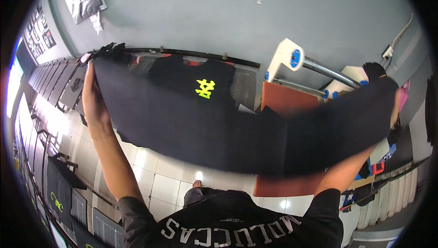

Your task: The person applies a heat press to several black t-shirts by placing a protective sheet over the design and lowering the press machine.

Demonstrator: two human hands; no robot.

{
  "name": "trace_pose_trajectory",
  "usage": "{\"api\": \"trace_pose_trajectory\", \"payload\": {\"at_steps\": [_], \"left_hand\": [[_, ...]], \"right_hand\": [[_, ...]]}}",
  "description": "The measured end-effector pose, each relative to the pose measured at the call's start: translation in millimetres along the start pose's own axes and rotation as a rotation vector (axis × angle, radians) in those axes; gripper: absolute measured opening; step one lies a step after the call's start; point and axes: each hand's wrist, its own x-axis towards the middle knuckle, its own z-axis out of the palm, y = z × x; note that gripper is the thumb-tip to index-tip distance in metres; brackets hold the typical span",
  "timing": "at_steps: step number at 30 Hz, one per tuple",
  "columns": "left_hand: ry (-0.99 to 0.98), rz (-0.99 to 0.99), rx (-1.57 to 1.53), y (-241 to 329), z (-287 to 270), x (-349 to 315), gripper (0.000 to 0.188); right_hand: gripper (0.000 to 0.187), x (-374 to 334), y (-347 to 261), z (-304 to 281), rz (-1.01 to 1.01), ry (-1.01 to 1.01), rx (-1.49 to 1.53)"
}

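Note:
A wide black garment (pixel 182 120), which looks like a T-shirt, hangs stretched between my two raised hands and sags in the middle. My left hand (pixel 94 100) grips its upper left end, the fingertips partly hidden by the cloth. At the far right end, my right hand (pixel 395 111) is mostly behind the fabric, with only its edge showing. The lower edge of the cloth is smeared by motion. Beyond it, a second black shirt (pixel 191 72) with a yellow-green print (pixel 205 88) lies flat on a dark board (pixel 246 84).
On the right stands a roller frame (pixel 285 59) with white side plates, metal rollers and blue fittings, next to a reddish-brown board (pixel 287 100). A row of boards (pixel 54 81) runs along the left. A grey wall (pixel 219 20) rises behind. White floor tiles (pixel 169 175) show below.

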Motion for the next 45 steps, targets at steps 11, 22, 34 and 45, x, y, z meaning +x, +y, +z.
{"api": "trace_pose_trajectory", "payload": {"at_steps": [11, 22, 34, 45], "left_hand": [[0.113, -0.266, 0.479, 37.6, -194.5, 281.5, 0.034], [0.088, -0.035, 0.401, 129.1, -193.5, 251.2, 0.037], [0.052, -0.6, 0.915, 44.4, -382.1, 81.1, 0.033], [0.239, -0.657, 1.227, -56.4, -545.8, 3.0, 0.037]], "right_hand": [[0.024, 171.2, 274.1, 215.2, 0.237, 0.102, -0.419], [0.029, 93.9, 205.6, 306.3, 0.004, 0.074, -0.272], [0.019, -234.3, 341.7, 253.8, 0.746, 0.454, -0.373], [0.014, -359.6, 437.8, 199.9, 1.048, 0.506, -0.292]]}}
